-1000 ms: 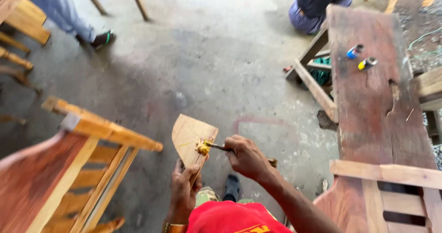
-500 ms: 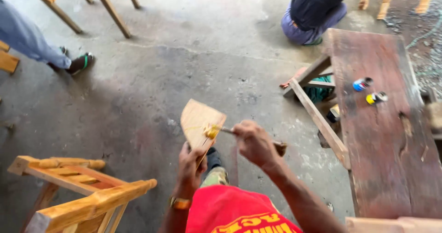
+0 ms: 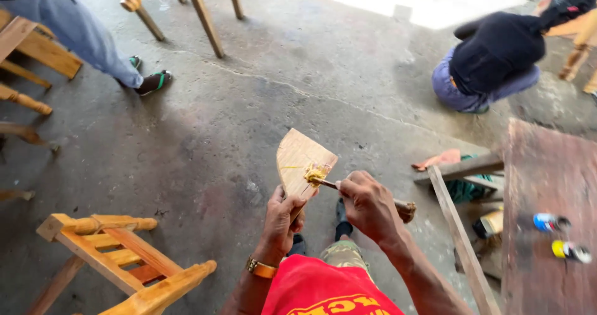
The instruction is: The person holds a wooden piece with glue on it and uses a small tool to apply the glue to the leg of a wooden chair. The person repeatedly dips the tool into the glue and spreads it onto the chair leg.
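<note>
At six o'clock, nearest the viewer: person in red shirt, seated or crouched, both hands raised over the lap. Left hand (image 3: 281,218), gold bracelet at wrist, fingers curled shut around the narrow lower end of a fan-shaped wood offcut (image 3: 301,164), thumb pressed to its face; offcut held tilted, broad end up toward twelve o'clock. Right hand (image 3: 368,204), fingers closed in a fist-like grip on a thin wooden-handled tool (image 3: 404,210), tip resting in a dab of yellow filler (image 3: 316,174) on the offcut's right edge. Risk, as judged: the dab sits close to the edge, so a firm stroke toward three o'clock could push filler off onto the trousers or floor; the offcut is gripped only at its narrow end, so pressure at the dab could twist it in the hand; the tool tip points toward the left thumb and could slip into it. At eight o'clock, lower: pale wooden chair frame (image 3: 118,253), lying over, well apart from the hands. At three to four o'clock: dark red bench top (image 3: 547,178) with two small bottles (image 3: 559,235) lying on their sides, free to roll if the bench is knocked. Underfoot: grey concrete floor (image 3: 236,103). At ten o'clock, farther: another person's leg in blue trousers and sandal (image 3: 152,82). At one o'clock, farthest: a crouching person in dark top (image 3: 497,57), back turned.
</note>
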